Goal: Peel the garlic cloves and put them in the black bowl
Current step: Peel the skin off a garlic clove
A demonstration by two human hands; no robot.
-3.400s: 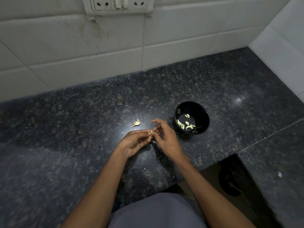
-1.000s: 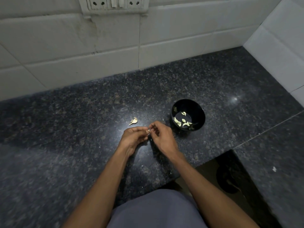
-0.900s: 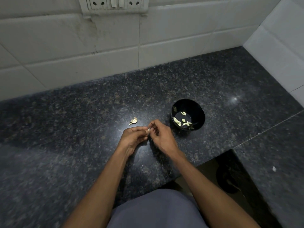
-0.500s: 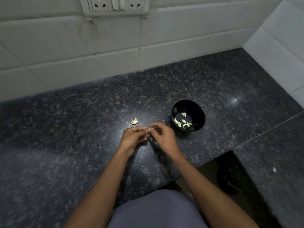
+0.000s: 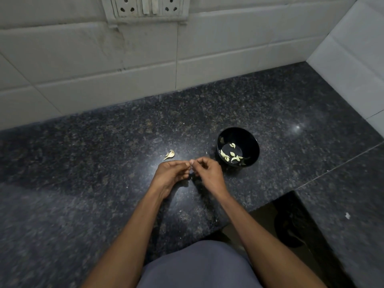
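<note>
My left hand [image 5: 170, 173] and my right hand [image 5: 208, 173] meet fingertip to fingertip just above the dark granite counter [image 5: 83, 163]. Between them they pinch a small garlic clove [image 5: 191, 163], almost wholly hidden by the fingers. The black bowl [image 5: 251, 142] stands just right of my right hand and holds several pale peeled cloves [image 5: 230, 155]. A loose garlic clove [image 5: 170, 154] with its papery skin lies on the counter just beyond my left hand.
A white tiled wall [image 5: 145, 65] with a socket panel [image 5: 145, 8] runs along the back, and another tiled wall [image 5: 353, 59] closes the right side. The counter edge steps down at the lower right to a darker slab [image 5: 342, 204].
Both hands stay together at the same spot, the fingers working slightly on the clove. The camera has tilted a little. The bowl and the loose clove have not moved.
</note>
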